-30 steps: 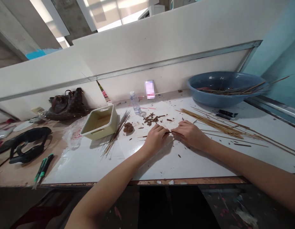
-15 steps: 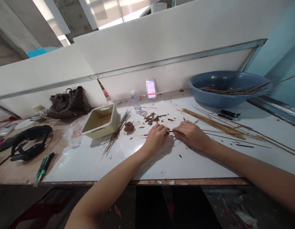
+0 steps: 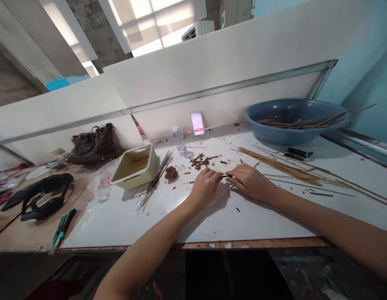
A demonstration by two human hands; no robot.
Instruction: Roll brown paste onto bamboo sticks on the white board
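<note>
A thin brown stick (image 3: 225, 176) bridges the small gap between my hands, low over the white board. My left hand (image 3: 208, 183) has its fingers curled round one stretch of it, and a thin end pokes out on the left side. Closed on the same stick from the other side is my right hand (image 3: 248, 179), thumb and fingers pinched. Behind my left hand lies a pile of short broken brown pieces (image 3: 201, 161). A dark brown lump (image 3: 171, 173) sits farther left. Right of my right hand, a bundle of long tan sticks (image 3: 277, 166) rests on the board.
A blue basin (image 3: 293, 135) with sticks inside stands at the back right. Leftward are a pale green tub (image 3: 134, 181), thin wires or sticks (image 3: 156, 179) and a clear bottle (image 3: 180, 143). Green-handled tools (image 3: 62, 225), a black headset-like thing (image 3: 45, 210) and a brown handbag (image 3: 95, 148) lie far left.
The camera view has tilted slightly upward, so everything sits a little lower. Both hands keep hold of the brown stick in nearly the same place.
</note>
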